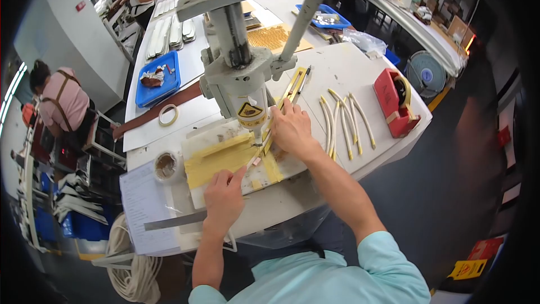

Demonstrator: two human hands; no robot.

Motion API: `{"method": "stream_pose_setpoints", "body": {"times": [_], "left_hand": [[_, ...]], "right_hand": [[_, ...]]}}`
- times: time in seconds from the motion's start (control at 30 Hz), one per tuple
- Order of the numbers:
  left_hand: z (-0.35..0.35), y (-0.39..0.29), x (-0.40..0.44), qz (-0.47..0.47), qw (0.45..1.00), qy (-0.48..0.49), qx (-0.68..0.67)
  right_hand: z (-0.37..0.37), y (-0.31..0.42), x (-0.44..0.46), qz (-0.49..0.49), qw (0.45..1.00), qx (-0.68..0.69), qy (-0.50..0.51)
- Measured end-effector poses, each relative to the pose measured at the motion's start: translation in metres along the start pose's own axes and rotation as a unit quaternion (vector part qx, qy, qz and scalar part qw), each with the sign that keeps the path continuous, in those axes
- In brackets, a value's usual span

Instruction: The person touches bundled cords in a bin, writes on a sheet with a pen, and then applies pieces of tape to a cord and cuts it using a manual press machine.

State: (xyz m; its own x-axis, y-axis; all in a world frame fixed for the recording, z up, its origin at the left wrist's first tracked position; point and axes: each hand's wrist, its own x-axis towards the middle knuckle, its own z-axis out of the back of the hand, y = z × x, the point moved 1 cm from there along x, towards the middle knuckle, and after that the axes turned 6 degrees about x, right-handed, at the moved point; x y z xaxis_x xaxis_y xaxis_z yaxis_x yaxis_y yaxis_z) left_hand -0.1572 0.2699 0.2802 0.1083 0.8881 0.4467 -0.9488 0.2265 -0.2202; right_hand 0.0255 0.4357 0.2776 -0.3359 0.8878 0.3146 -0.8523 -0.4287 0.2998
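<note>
A grey press (239,87) with a yellow warning label stands over a white board (197,194) partly covered in yellow tape (219,160). My left hand (224,196) is closed at the board's front, pinching the near end of a thin white strip (253,160) whose other end lies under the press tip. Just right of the tip, my right hand (291,129) has its fingers bent together over the work; what they hold is hidden. Beyond its fingertips lies a yellow strip or ruler (295,81), beside a pen (305,79). Several white cords with yellow ends (344,124) lie to the right.
A red tape dispenser (391,104) stands at the right edge. Tape rolls (166,166), a metal ruler (174,220) and a printed sheet (140,208) lie left. Blue trays (158,79) are farther back. Other people (62,98) work around. Coiled white cord (129,264) hangs below the table.
</note>
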Motion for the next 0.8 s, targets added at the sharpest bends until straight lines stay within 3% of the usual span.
{"method": "stream_pose_setpoints", "body": {"times": [0.73, 0.8], "left_hand": [[0.000, -0.006, 0.004, -0.015, 0.998, 0.068, -0.007], [0.000, -0.005, 0.006, -0.020, 0.997, 0.077, -0.004]], "right_hand": [[-0.001, -0.010, 0.004, -0.059, 0.997, 0.026, 0.040], [0.026, -0.022, 0.018, -0.099, 0.982, 0.153, 0.052]]}}
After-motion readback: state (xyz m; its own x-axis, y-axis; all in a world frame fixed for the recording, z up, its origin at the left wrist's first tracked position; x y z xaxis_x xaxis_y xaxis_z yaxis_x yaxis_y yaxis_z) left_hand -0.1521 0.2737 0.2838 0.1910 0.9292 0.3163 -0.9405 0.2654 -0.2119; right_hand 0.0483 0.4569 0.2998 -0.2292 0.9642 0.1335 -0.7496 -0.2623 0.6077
